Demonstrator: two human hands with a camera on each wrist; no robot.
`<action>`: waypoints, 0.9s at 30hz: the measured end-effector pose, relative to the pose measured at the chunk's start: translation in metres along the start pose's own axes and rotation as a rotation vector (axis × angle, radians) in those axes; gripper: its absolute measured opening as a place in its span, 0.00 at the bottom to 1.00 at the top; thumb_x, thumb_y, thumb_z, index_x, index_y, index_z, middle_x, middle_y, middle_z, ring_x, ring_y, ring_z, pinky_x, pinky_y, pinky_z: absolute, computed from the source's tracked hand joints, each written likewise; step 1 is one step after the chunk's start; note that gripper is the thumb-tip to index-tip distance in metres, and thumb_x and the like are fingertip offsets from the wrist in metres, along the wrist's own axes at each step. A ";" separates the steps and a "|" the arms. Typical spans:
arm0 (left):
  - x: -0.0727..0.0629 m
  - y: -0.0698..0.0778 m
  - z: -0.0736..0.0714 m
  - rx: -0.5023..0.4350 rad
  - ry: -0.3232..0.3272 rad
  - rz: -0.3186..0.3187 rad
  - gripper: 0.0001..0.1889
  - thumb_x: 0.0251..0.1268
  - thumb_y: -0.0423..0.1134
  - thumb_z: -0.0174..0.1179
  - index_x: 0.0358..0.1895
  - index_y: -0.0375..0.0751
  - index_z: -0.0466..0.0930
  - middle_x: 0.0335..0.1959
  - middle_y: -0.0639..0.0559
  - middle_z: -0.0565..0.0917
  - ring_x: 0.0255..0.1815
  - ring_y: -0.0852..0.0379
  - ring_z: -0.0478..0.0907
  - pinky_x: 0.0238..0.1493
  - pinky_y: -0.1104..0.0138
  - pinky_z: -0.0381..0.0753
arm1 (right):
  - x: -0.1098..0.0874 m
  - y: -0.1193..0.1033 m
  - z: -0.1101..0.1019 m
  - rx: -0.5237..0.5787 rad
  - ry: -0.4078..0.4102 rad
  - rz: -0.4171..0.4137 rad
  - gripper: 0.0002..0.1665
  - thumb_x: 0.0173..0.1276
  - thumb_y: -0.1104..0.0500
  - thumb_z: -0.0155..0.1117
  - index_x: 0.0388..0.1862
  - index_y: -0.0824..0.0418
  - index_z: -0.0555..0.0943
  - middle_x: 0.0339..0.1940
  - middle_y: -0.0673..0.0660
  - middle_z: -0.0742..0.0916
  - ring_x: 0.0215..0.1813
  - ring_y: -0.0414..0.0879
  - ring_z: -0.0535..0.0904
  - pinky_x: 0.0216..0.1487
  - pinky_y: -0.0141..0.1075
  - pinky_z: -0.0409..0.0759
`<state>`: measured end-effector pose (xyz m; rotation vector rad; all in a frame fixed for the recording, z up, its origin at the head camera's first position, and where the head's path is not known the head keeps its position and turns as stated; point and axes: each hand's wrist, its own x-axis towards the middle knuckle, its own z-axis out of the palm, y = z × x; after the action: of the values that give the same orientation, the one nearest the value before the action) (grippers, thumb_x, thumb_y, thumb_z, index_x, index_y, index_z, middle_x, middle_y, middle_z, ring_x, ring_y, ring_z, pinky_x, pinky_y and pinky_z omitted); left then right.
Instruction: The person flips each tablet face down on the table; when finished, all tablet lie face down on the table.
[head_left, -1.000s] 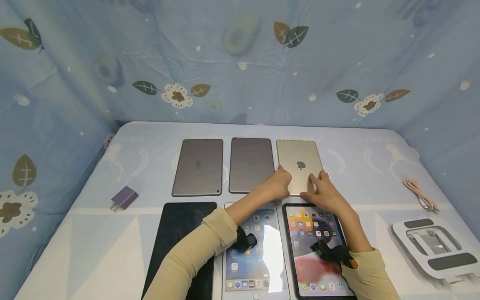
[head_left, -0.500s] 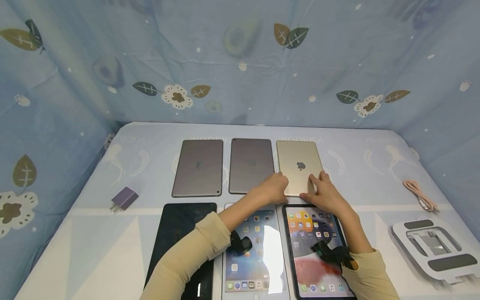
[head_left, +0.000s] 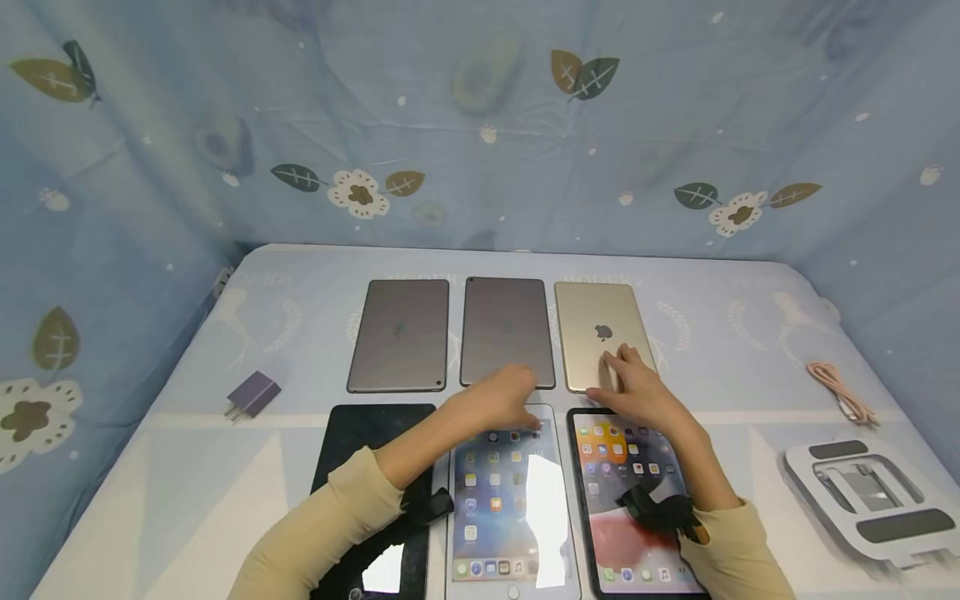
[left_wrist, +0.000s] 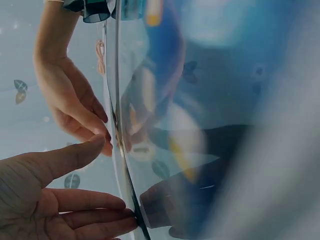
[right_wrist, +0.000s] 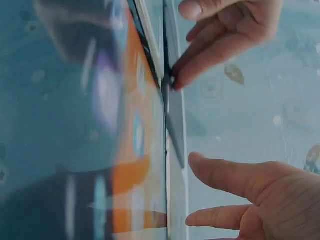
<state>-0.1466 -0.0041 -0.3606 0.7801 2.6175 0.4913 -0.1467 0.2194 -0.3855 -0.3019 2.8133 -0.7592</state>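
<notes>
Gold metal, flat and thin with a dark apple mark, the tablet [head_left: 588, 321] lies back-up at the right end of the far row on the pale patterned bench [head_left: 697, 292]. Its near right corner sits under the person's right hand [head_left: 637, 390], which holds nothing; thumb and fingers are spread apart (whether the tips press the metal, I can't tell). The left hand [head_left: 495, 402] stands apart from it, to its left, over the gap between the dark grey metal tablet [head_left: 506, 325] in mid-row and the white-framed tablet with a lit screen [head_left: 491, 492]. Nothing is gripped there either: the fingers stretch fairly straight, thumb well away. Just below the right hand lies a black-framed lit tablet [head_left: 611, 487].
</notes>
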 end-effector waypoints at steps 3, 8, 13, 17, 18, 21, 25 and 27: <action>-0.021 -0.016 -0.001 -0.005 0.009 -0.041 0.23 0.53 0.45 0.72 0.44 0.30 0.80 0.39 0.45 0.82 0.33 0.55 0.77 0.35 0.65 0.79 | -0.002 -0.013 0.006 0.013 -0.017 -0.056 0.42 0.66 0.51 0.63 0.69 0.76 0.62 0.72 0.80 0.59 0.73 0.75 0.52 0.67 0.67 0.58; -0.061 -0.039 -0.004 -0.009 0.071 -0.102 0.27 0.49 0.44 0.74 0.48 0.26 0.79 0.42 0.39 0.82 0.39 0.49 0.80 0.41 0.58 0.81 | -0.006 -0.044 0.020 0.007 -0.032 -0.189 0.41 0.66 0.52 0.64 0.68 0.77 0.63 0.70 0.78 0.64 0.72 0.73 0.57 0.67 0.65 0.61; -0.104 -0.061 -0.006 -0.018 0.074 -0.179 0.32 0.49 0.43 0.74 0.53 0.22 0.76 0.58 0.30 0.76 0.57 0.38 0.76 0.57 0.51 0.77 | -0.010 -0.082 0.034 0.012 -0.098 -0.243 0.42 0.67 0.51 0.63 0.70 0.75 0.62 0.72 0.74 0.64 0.73 0.69 0.58 0.68 0.61 0.62; -0.134 -0.075 -0.007 0.001 0.056 -0.263 0.40 0.46 0.43 0.75 0.59 0.18 0.70 0.65 0.23 0.67 0.63 0.31 0.70 0.60 0.47 0.74 | -0.013 -0.110 0.050 0.024 -0.154 -0.280 0.42 0.67 0.50 0.63 0.71 0.72 0.62 0.74 0.71 0.63 0.75 0.66 0.58 0.70 0.58 0.62; -0.141 -0.078 -0.007 0.008 0.059 -0.281 0.42 0.44 0.42 0.76 0.59 0.17 0.69 0.65 0.21 0.66 0.62 0.30 0.71 0.58 0.47 0.75 | -0.013 -0.117 0.055 0.025 -0.170 -0.291 0.42 0.67 0.50 0.63 0.71 0.71 0.62 0.74 0.70 0.63 0.75 0.65 0.58 0.70 0.58 0.62; -0.157 -0.085 -0.008 0.024 0.062 -0.329 0.45 0.39 0.41 0.79 0.59 0.15 0.68 0.64 0.18 0.64 0.59 0.29 0.72 0.54 0.48 0.78 | -0.014 -0.134 0.069 0.027 -0.217 -0.325 0.42 0.66 0.48 0.63 0.72 0.69 0.62 0.76 0.67 0.62 0.75 0.63 0.58 0.70 0.56 0.64; -0.168 -0.090 -0.008 0.063 0.060 -0.363 0.50 0.30 0.41 0.82 0.58 0.12 0.67 0.60 0.13 0.64 0.57 0.26 0.73 0.51 0.47 0.80 | -0.015 -0.151 0.086 -0.010 -0.242 -0.369 0.42 0.67 0.47 0.63 0.71 0.70 0.63 0.76 0.67 0.60 0.77 0.60 0.55 0.72 0.52 0.63; -0.170 -0.091 -0.007 0.076 0.047 -0.376 0.52 0.28 0.41 0.83 0.58 0.12 0.66 0.58 0.11 0.65 0.53 0.26 0.76 0.48 0.46 0.81 | -0.017 -0.155 0.092 -0.048 -0.234 -0.385 0.42 0.67 0.46 0.63 0.69 0.72 0.65 0.76 0.68 0.60 0.78 0.60 0.53 0.72 0.50 0.63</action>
<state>-0.0577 -0.1754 -0.3515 0.2845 2.7496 0.3060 -0.0852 0.0486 -0.3812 -0.8968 2.5822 -0.6758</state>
